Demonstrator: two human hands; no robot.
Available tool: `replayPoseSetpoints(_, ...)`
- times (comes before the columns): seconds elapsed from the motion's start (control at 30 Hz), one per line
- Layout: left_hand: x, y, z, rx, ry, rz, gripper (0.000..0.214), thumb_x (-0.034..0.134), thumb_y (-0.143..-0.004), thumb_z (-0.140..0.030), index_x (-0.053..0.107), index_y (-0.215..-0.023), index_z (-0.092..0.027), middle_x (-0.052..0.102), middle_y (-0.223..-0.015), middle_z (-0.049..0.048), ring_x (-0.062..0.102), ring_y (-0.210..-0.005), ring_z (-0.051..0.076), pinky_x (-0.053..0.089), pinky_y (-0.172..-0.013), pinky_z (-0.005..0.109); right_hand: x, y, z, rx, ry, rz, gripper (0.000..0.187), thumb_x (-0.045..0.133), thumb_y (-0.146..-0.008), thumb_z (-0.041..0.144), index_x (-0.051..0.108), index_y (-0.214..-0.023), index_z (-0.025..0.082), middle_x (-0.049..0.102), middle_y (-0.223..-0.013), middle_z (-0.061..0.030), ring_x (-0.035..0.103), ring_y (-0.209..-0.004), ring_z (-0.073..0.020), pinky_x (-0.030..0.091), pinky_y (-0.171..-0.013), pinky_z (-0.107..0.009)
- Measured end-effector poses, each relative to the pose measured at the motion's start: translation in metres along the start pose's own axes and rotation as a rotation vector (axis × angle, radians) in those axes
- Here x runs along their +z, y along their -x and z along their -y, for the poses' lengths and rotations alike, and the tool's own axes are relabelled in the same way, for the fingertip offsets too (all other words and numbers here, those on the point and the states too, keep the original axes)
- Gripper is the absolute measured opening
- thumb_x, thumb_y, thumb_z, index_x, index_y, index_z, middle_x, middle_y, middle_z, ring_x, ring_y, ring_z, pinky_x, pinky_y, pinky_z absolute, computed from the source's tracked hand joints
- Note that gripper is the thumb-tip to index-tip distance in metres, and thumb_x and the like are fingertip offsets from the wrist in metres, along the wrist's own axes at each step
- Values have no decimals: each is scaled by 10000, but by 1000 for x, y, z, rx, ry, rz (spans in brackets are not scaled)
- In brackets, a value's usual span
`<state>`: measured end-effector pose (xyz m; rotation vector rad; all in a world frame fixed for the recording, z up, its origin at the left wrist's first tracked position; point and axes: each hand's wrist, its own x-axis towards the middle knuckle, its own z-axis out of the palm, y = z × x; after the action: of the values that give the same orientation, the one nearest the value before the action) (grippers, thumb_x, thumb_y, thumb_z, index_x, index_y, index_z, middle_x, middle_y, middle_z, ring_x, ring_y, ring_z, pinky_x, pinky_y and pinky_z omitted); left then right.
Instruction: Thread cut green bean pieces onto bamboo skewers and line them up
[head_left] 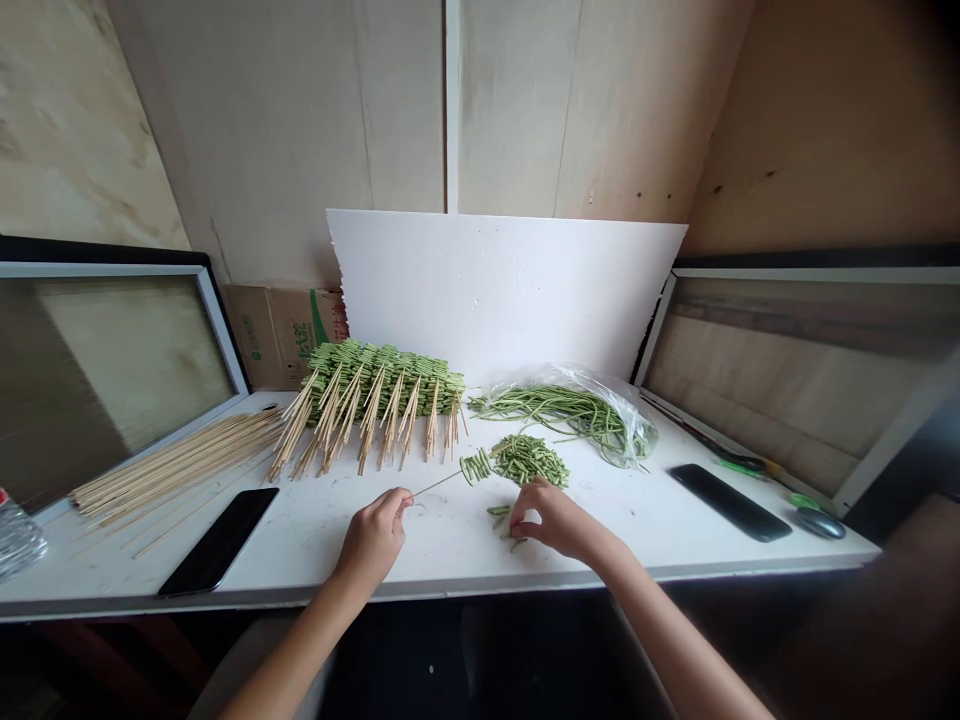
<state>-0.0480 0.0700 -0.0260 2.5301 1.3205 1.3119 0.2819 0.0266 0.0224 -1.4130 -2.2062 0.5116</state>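
Note:
My left hand point(375, 535) pinches the bare end of a thin wooden skewer point(439, 485). Short cut pieces of green bean point(475, 466) are threaded side by side on the skewer's far end. Close to the table's front edge, my right hand point(551, 518) is closed in a pinch, its fingertips down at a few loose bean pieces point(498, 512); a bit of green shows under them. Just beyond that hand lies a heap of cut bean pieces point(529, 460).
Filled skewers point(382, 385) are stacked at back left, beside a bundle of bare skewers point(180, 460). Long beans point(555, 408) lie in a clear plastic bag point(634, 420). Phones lie left point(219, 540) and right point(729, 500), near a mouse point(820, 522). A white board point(502, 290) stands behind.

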Motion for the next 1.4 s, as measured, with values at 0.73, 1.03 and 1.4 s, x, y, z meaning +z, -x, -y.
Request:
replayPoseSetpoints(0.73, -6, -4, -17, 31, 144, 9, 270, 422, -950, -105, 669, -953, -213, 757, -893, 58, 730, -801, 178, 551, -715, 240, -22, -12, -1, 204, -1254, -422, 390, 844, -764, 524, 779, -961, 193, 785, -1116, -108, 736, -1039, -248, 577, -872, -332)
replayPoseSetpoints(1.03, -4, -3, -14, 43, 128, 20, 292, 446, -920, -56, 688, -969, -214, 773, -913, 53, 749, -823, 187, 573, -720, 251, -21, -12, 6, 238, -1174, -440, 440, 842, -735, 575, 786, -938, 189, 792, -1096, -126, 738, -1030, -286, 589, -760, -336)
replayPoseSetpoints(1.4, -7, -3, -16, 33, 85, 42, 318, 436, -884, -19, 679, -937, -218, 769, -894, 39, 750, -806, 189, 556, -688, 246, -21, -11, 6, 225, -1054, -502, 376, 826, -749, 570, 801, -899, 226, 807, -1009, -97, 741, -1008, -305, 569, -701, -346)
